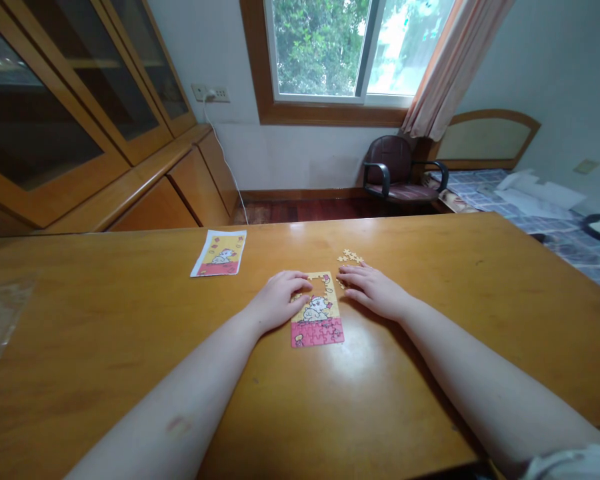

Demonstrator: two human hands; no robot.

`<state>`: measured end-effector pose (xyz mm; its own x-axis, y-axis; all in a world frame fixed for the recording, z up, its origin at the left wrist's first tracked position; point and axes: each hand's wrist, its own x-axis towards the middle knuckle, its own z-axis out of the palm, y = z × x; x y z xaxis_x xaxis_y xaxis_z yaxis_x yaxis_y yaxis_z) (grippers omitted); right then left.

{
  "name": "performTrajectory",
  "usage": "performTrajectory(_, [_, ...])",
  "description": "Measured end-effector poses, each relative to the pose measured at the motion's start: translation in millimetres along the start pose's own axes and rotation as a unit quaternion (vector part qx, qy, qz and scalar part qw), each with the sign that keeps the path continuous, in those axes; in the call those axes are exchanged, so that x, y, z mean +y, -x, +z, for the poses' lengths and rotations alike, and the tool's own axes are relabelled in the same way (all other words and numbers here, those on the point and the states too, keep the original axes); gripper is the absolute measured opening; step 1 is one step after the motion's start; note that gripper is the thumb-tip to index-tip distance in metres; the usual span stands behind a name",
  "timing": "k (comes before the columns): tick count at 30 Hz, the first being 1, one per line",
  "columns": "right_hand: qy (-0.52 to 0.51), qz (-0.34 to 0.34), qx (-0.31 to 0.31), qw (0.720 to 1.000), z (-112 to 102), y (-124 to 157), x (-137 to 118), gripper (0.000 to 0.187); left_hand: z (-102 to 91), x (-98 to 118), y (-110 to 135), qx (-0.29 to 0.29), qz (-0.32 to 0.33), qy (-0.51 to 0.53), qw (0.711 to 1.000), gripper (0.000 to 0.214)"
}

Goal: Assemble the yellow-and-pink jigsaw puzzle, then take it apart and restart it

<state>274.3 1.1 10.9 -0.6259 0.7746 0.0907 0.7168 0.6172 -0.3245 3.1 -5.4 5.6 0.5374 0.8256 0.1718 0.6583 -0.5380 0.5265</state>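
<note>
A partly assembled jigsaw puzzle (318, 331) lies flat on the table, pink at the bottom and yellow above, with a white cartoon animal in the middle. A gap in its upper part shows bare wood. My left hand (279, 300) rests over the puzzle's left edge, fingers apart and covering part of it. Just right of the puzzle, my right hand (373, 289) lies with fingers spread over a few loose pieces. More loose yellow puzzle pieces (350, 256) sit beyond its fingertips. Any piece under the right fingers is hidden.
A printed picture (219, 254) of the same design lies at the table's back left. Clear plastic (3, 317) is at the far left. Past the wooden table (480, 320) stand an armchair (395, 170), a bed (505, 193) and a glass-door cabinet (105, 133).
</note>
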Motion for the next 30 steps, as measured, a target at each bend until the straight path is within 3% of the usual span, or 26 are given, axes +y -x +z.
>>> performTrajectory(5, [-0.002,-0.01,0.042,0.999,-2.0,0.6,-1.0,0.028,-0.2,-0.3,0.4,0.007,-0.003,0.006,1.0,0.023])
performTrajectory(11, [0.027,0.11,0.104,0.988,9.1,-0.7,11.8,0.047,-0.5,0.0,0.5,0.002,-0.001,-0.003,1.0,0.023])
performTrajectory(14, [0.002,0.166,0.134,0.977,11.3,-1.1,17.6,0.041,-0.5,0.0,0.0,0.001,0.0,-0.005,1.0,0.023])
performTrajectory(19, [0.001,0.182,0.144,0.973,6.3,0.7,18.1,0.033,-3.2,1.3,1.4,-0.003,-0.001,0.002,1.0,0.025])
performTrajectory(22, [0.034,0.181,0.146,0.972,1.7,2.3,17.7,0.034,-6.7,2.0,4.2,-0.04,0.026,0.0,0.999,0.039])
performTrajectory(26, [0.05,0.187,0.152,0.969,-2.0,3.4,17.3,0.033,-8.9,1.4,7.0,-0.106,0.058,-0.006,0.993,0.073])
performTrajectory(30, [0.06,0.153,0.143,0.976,-5.4,4.6,10.6,0.028,-6.7,-0.3,7.4,-0.112,0.049,-0.009,0.992,0.086])
